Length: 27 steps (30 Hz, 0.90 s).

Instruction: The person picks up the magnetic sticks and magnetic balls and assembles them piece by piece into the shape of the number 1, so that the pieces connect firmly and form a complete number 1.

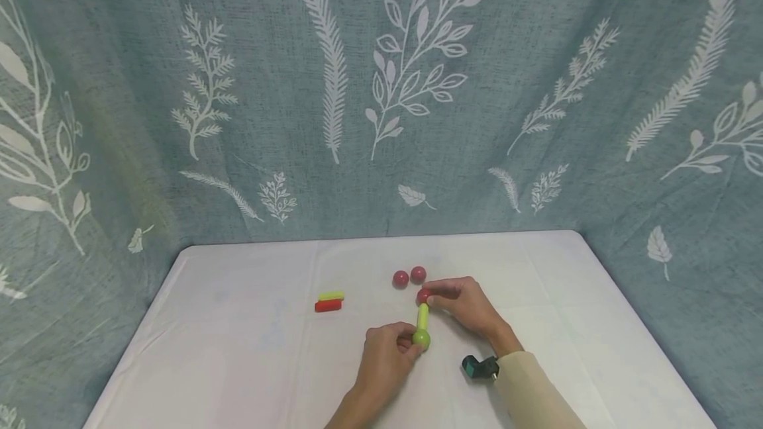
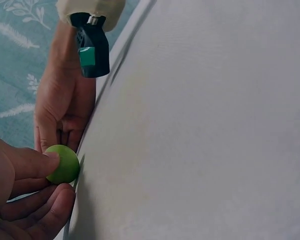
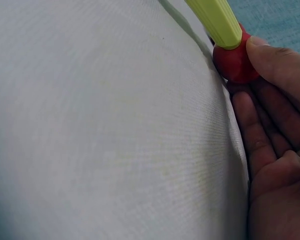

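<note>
Between my two hands runs a ribbed yellow-green stick (image 1: 422, 317) with a ball at each end. My left hand (image 1: 384, 357) pinches the green ball (image 1: 421, 339) at the near end, thumb on its side in the left wrist view. At the far end my right hand (image 1: 467, 306) grips the red ball (image 1: 423, 296) between thumb and fingers. In the right wrist view the stick's end meets the red ball (image 3: 235, 62); part of that ball is hidden by the thumb.
Two loose red balls (image 1: 409, 277) lie just beyond the right hand. Left of them, a yellow-green stick (image 1: 330, 296) and a red stick (image 1: 328, 306) lie side by side on the white table (image 1: 226, 349). A dark wrist camera (image 1: 480, 367) hangs by the right sleeve.
</note>
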### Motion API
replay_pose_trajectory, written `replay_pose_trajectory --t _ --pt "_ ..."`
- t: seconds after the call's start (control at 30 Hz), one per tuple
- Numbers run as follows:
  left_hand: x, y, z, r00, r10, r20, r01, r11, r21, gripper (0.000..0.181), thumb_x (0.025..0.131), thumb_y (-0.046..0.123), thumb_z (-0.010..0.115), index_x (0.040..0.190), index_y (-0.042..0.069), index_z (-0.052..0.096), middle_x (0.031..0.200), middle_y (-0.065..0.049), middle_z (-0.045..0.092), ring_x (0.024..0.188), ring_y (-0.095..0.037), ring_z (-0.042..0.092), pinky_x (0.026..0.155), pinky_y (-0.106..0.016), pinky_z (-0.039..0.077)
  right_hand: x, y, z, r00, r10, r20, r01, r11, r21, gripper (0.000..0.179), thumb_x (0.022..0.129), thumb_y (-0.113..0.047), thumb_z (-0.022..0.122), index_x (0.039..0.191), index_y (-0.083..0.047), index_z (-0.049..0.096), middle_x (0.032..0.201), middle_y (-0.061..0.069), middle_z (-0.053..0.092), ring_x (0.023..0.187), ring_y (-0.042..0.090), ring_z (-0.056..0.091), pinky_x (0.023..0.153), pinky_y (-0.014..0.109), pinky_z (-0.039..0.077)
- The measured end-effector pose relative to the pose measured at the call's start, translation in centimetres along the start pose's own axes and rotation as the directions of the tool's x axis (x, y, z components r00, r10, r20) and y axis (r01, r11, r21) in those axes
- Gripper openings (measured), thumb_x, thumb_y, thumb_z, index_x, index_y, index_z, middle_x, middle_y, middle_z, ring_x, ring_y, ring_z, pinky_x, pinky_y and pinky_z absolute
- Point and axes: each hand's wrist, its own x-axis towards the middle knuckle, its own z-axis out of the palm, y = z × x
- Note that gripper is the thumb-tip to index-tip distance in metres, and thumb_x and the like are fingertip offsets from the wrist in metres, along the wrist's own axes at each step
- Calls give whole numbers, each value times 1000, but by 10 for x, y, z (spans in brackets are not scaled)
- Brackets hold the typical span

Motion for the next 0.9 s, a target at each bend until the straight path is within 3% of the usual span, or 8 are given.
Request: replay_pose_trajectory --t 0.33,0.6,0.77,0.9 --pt "1 -2 -2 1000 -6 5 6 1000 -26 23 86 2 90 107 1 82 85 -2 79 74 -3 69 66 -15 58 -3 -3 5 998 27 -64 -28 999 -15 34 97 -20 84 131 -19 81 131 0 80 132 28 72 116 53 55" --pt "1 -3 -2 1000 -17 11 18 999 -48 29 86 2 90 113 -1 81 89 -6 81 74 -3 70 65 -14 58 -25 -18 1 980 92 -178 -103 993 -50 39 99 -24 83 136 -13 77 134 7 79 128 31 74 110 50 60" --pt "0 -4 -10 999 -30 17 30 1000 1 31 86 5 91 115 1 82 92 -5 82 77 -4 71 68 -16 60 -41 -29 -2 974 166 -155 -179 981 -78 36 98 -28 84 130 -13 79 126 7 82 121 31 77 102 51 64" --pt "5 -7 -26 999 -50 -6 51 997 58 33 88 7 91 119 4 82 100 -6 83 86 -10 74 78 -25 66 -54 -39 -2 966 225 -126 -237 968 -88 33 97 -30 84 124 -12 81 115 6 84 109 27 80 94 50 66"
